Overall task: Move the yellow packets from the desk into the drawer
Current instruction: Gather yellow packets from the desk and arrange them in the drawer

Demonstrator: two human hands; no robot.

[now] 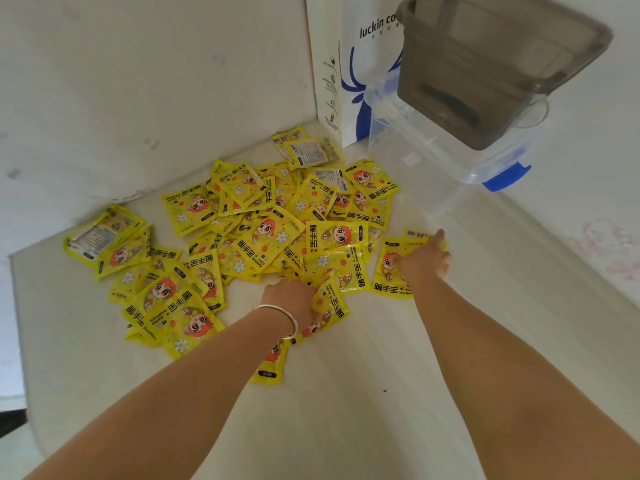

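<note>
Now a loose heap of yellow packets (pixel 263 237) covers the far left half of the white desk (pixel 363 393), many overlapping, a few turned back-side up at the far and left edges. The left hand (pixel 291 299), a silver bangle (pixel 282 322) on its wrist, rests knuckles-up on the near edge of the heap, its fingers curled around a bent packet (pixel 330 306); another packet (pixel 272 362) lies on the desk under that forearm. The right hand (pixel 427 258) reaches farther and to the right, fingers stretched out flat and pressing on a separate packet (pixel 388 271) that lies just beside the heap. At the far right stands a clear plastic box (pixel 433 161) with a blue latch, a grey container (pixel 485 74) on top of it. A white paper bag (pixel 349 74) with blue print stands just left of them. No drawer shows in view.
</note>
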